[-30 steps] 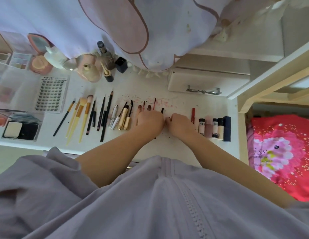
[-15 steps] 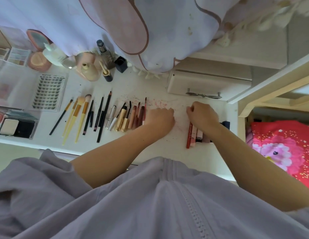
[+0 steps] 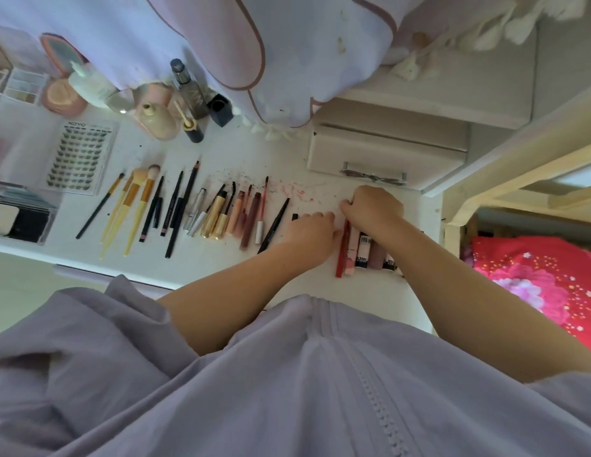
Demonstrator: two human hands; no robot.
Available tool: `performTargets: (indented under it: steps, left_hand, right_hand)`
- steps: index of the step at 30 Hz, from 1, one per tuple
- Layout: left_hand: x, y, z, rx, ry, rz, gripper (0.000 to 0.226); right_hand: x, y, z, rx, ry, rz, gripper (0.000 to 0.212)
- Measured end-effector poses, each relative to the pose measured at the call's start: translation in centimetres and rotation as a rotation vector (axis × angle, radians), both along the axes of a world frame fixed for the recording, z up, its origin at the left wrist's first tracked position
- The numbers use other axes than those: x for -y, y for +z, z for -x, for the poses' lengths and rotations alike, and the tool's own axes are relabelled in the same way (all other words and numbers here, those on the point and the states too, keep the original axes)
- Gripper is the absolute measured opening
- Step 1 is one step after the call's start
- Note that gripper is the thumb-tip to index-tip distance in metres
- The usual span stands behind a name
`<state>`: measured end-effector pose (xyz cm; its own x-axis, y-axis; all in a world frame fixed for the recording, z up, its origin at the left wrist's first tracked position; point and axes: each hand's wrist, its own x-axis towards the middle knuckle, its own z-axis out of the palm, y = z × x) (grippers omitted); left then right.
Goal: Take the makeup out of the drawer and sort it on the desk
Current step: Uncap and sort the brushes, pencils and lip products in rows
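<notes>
Lipsticks (image 3: pixel 363 250) were lined up on the desk (image 3: pixel 221 268); the left hand (image 3: pixel 309 234) and right hand (image 3: pixel 373 211) were pressed against them, fingers curled, grip undeterminable; the drawer (image 3: pixel 386 153) was pushed closed.

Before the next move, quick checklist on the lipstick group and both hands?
1. Slim red lip pencil lies at the left edge of the pink and black lipstick tubes: ok.
2. Tubes lie parallel, side by side: ok.
3. Right hand on the tubes' far ends: ok; grip: cannot tell.
4. Left hand beside the pencil; holding anything: cannot tell.
5. Thin black eyeliner pencil tilted off the brush row: not ok.
</notes>
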<state>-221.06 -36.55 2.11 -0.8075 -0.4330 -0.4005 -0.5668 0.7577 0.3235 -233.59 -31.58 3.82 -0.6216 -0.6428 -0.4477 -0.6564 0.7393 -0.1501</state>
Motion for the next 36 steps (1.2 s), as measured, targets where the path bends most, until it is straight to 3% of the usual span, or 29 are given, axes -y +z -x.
performTargets:
  steps: [5,11,16,19,23,28,36]
  left_hand:
    - [-0.7,0.2,-0.4,0.043,-0.082,0.050,0.041]
    - [-1.8,0.1,-1.0,0.062,-0.036,0.041,0.043]
    - [-0.9,0.5,-1.9,-0.017,0.097,-0.013,0.028]
    - [0.2,1.8,-2.5,-0.145,0.161,-0.071,0.028]
    - [1.4,3.9,-3.6,-0.244,-0.002,-0.137,0.028]
    - [1.9,4.7,-4.8,-0.246,-0.174,-0.108,0.026]
    - [1.9,4.9,-3.8,-0.239,-0.293,-0.152,0.029]
  right_hand:
    - [-0.4,0.3,0.2,-0.067,0.033,-0.115,0.043]
    - [0.7,-0.1,-1.3,0.001,0.012,-0.079,0.030]
    - [1.1,1.3,-1.9,0.261,-0.107,0.114,0.036]
    - [0.2,3.4,-2.1,0.502,-0.165,0.207,0.027]
    - [-1.8,6.5,-2.3,0.738,-0.089,0.209,0.029]
    - [-3.4,8.4,-3.1,0.664,0.126,0.170,0.026]
    - [-6.6,8.1,-3.5,0.723,-0.041,0.273,0.027]
